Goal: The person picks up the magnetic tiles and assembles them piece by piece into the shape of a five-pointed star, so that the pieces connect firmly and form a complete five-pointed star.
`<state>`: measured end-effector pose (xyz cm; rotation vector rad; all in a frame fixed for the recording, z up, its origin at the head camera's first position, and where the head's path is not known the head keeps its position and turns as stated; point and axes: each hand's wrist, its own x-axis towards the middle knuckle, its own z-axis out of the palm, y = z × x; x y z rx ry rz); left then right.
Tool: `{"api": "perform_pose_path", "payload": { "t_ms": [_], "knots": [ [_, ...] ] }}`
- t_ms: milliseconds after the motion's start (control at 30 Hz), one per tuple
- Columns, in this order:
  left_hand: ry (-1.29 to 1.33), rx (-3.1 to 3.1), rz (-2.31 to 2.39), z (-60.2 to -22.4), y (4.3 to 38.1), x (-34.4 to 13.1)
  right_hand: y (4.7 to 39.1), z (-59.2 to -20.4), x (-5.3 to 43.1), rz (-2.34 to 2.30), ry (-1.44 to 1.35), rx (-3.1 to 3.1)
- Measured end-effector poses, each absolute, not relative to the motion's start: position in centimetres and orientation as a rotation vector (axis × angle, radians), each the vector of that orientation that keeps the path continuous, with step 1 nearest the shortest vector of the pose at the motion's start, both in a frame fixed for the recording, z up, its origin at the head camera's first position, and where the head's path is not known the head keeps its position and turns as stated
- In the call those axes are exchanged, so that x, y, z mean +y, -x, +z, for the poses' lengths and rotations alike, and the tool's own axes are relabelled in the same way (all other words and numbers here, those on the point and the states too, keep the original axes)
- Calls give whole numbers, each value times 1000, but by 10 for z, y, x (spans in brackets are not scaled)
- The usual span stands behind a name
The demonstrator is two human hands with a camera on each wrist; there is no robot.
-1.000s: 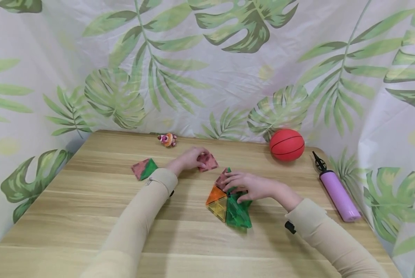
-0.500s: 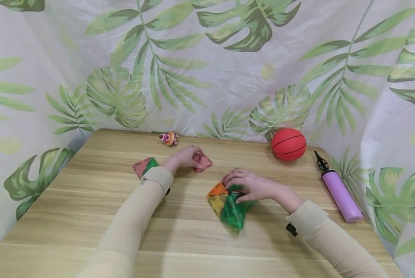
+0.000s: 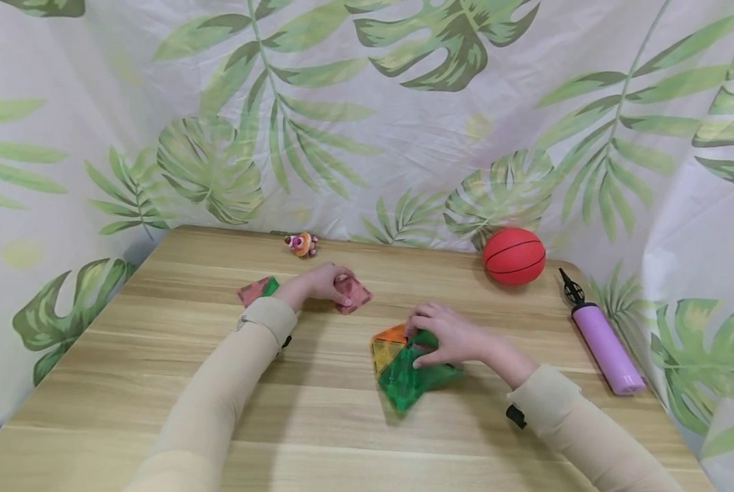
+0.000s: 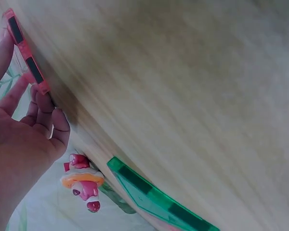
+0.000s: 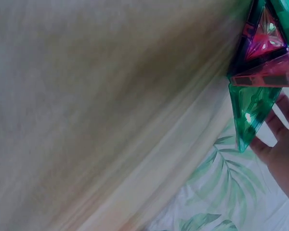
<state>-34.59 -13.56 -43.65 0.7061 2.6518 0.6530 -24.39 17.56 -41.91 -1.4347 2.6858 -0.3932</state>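
Observation:
A translucent red magnetic tile (image 3: 355, 295) is pinched at its left side by my left hand (image 3: 320, 283). In the left wrist view this tile (image 4: 26, 53) shows edge-on, with dark magnet strips, against the fingers of the left hand (image 4: 31, 120). My right hand (image 3: 448, 333) grips a joined cluster of magnetic tiles (image 3: 400, 383) from above, its green, orange and yellow faces showing in the head view. The right wrist view shows a green triangular tile (image 5: 250, 113) and a red tile (image 5: 265, 72) of that cluster. The right hand partly covers the cluster's top.
Left of the left forearm lies a red-and-green tile piece (image 3: 256, 291), partly hidden by the sleeve. A small figurine (image 3: 301, 244) stands near the back edge of the wooden table (image 3: 324, 437). Farther right are a red ball (image 3: 514, 256) and a purple hand pump (image 3: 607, 348).
The right hand has turned the cluster, its green point swinging left and its red part passing out of sight. The left hand has drawn the red tile slightly left and nearer.

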Motion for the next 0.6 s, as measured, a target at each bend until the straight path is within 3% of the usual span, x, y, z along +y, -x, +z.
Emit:
{"api": "perform_pose_path", "payload": {
  "t_ms": [600],
  "knots": [
    [-574, 2672, 962, -441, 333, -138, 222, -422, 159, -404, 1078, 2889]
  ]
}}
